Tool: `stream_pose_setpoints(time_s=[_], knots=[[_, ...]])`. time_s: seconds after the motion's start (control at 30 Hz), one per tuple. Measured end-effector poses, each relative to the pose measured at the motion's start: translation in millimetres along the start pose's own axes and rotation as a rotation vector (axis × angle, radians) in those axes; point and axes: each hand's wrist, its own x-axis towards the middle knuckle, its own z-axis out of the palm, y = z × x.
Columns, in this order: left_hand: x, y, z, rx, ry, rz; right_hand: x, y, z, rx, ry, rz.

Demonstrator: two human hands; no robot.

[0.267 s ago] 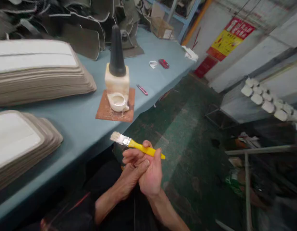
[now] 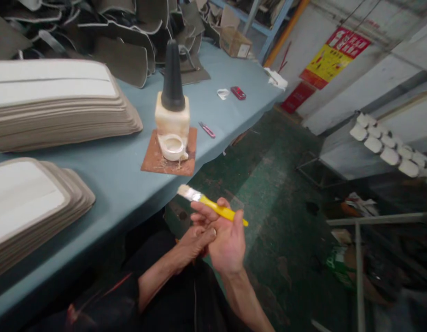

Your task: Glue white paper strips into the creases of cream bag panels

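Note:
A paintbrush (image 2: 220, 208) with a yellow handle and whitish bristles lies across the fingers of my right hand (image 2: 227, 242), held under the thumb with the palm turned up. My left hand (image 2: 195, 242) grips the edge of that palm, its thumb pressed on the heel and its fingers partly hidden behind. Beyond the bristles, at the table edge, a stained white glue bottle (image 2: 172, 117) with a black cone-shaped top stands on a brown board (image 2: 150, 161). A small white cup (image 2: 173, 146) sits at the bottle's front.
On the blue-covered table (image 2: 113, 184) lie two stacks of pale panels (image 2: 61, 120), pink thread snips (image 2: 207, 129) and a red object (image 2: 238, 92). Dark curved pieces (image 2: 119, 55) are heaped behind, near a cardboard box (image 2: 236, 42). A metal frame (image 2: 358, 267) stands at the right.
Both hands and the paintbrush have shifted slightly right in view, and the brush tip has risen a little. The view itself has moved slightly. My grip on the brush is unchanged.

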Motion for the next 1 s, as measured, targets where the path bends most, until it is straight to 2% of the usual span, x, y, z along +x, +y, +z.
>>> stream_pose_setpoints(time_s=[0.1,0.2,0.33,0.47,0.5,0.57,0.6,0.7,0.77,0.83,0.9,0.97,1.0], knots=[[1,-2,-19.7,0.005,0.03,-0.075,8,-32,-14,-0.115,0.098,-0.266],[4,7,-31.8,-0.029,0.047,-0.025,15,-42,-29,-0.202,0.125,-0.406],[3,22,-28.3,-0.101,-0.058,0.038,14,-16,-42,-0.323,0.104,-0.446],[-7,33,-5.4,-0.14,-0.152,0.022,2,31,-50,-0.595,0.007,-0.467],[-11,36,1.1,-0.148,-0.159,0.025,1,42,-56,-0.687,-0.033,-0.449],[-22,45,10.6,-0.165,-0.144,0.044,6,60,-75,-0.901,-0.078,-0.548],[-28,50,12.6,-0.17,-0.128,0.056,12,65,-88,-0.929,-0.072,-0.577],[-47,62,6.1,-0.243,-0.17,0.058,34,61,-127,-0.957,0.121,-0.606],[-53,65,-3.6,-0.323,-0.253,0.033,43,48,-141,-0.958,0.258,-0.619],[-51,61,-9.7,-0.37,-0.291,-0.005,42,39,-136,-0.961,0.324,-0.629],[-41,52,-7.0,-0.344,-0.264,-0.016,32,41,-116,-0.952,0.264,-0.593],[-27,43,3.9,-0.289,-0.243,0.021,18,51,-88,-0.896,0.128,-0.485],[-20,41,10.5,-0.271,-0.249,0.036,12,58,-75,-0.847,0.127,-0.434]])
